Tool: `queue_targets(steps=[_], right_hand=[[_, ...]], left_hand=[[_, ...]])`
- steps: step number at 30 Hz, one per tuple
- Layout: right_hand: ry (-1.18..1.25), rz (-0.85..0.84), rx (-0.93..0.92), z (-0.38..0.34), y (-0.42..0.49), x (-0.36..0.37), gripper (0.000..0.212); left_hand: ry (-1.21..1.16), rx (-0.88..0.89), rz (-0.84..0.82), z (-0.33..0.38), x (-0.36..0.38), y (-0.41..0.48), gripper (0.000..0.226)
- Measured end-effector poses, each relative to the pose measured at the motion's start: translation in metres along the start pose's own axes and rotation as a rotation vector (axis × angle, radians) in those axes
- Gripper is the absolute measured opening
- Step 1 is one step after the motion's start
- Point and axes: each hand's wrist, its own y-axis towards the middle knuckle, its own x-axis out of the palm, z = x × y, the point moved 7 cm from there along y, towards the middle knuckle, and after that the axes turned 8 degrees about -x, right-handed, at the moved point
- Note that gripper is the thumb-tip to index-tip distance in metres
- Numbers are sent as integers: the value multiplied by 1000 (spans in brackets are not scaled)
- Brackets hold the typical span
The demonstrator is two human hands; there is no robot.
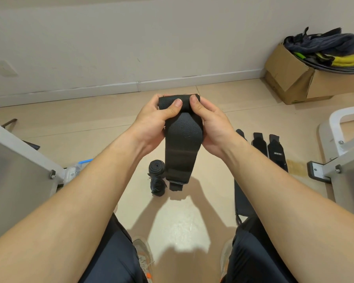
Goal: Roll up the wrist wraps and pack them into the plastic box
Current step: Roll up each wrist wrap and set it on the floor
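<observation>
Dark-clad knees (114, 252) and a pair of shoes (144, 254) fill the bottom of the frame, with both bare forearms reaching up from the lower corners to the centre. At the centre, the left hand (151, 121) and right hand (211, 123) hold a black wrist wrap (183, 144) between them. The fingers of each hand curl round its rolled upper end, and both thumbs press on the front of the roll. The unrolled length hangs straight down below the hands, above the floor. Just left of its lower end, two rolled wraps (156, 176) lie on the floor, touching each other. Right of the right wrist, flat wraps (274, 152) lie side by side. A clear plastic box (74, 172) shows at mid left, mostly hidden behind the left forearm. A cardboard box (294, 78) stands at the upper right.
</observation>
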Motion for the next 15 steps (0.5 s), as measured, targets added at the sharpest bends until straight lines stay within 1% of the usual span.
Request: queue_targets(steps=[1,2,4,5,6,8,9,11,12,13,15], right_hand=[[-3,-13,10,1,-1,1,25],[-34,-11,17,1,-1,2,30],[-174,13,34,5,-1,2,44],[-259,20,41,7,0,3,49],[-352,29,45,8,1,4,52],[-499,49,42,10,1,5,55],[-521,68,46,9,1,5,50],[-454,120,59,7,1,2,36],[-403,140,64,6,2,0,37],[-369,129,64,5,3,0,43],[-387,85,32,1,2,4,51]], left_hand=[[0,-31,-21,-2,0,0,35],[0,-47,-34,-3,0,0,35],[-8,-43,-10,-3,-2,-1,15],[-11,-35,14,-3,-3,-1,10],[2,-15,45,-2,-4,-2,10],[172,79,143,-1,-8,-4,15],[275,136,183,1,-8,-5,17],[363,204,194,3,-4,-7,19],[370,221,173,5,-2,-7,20],[374,233,143,7,1,-8,22],[376,238,97,9,4,-8,23]])
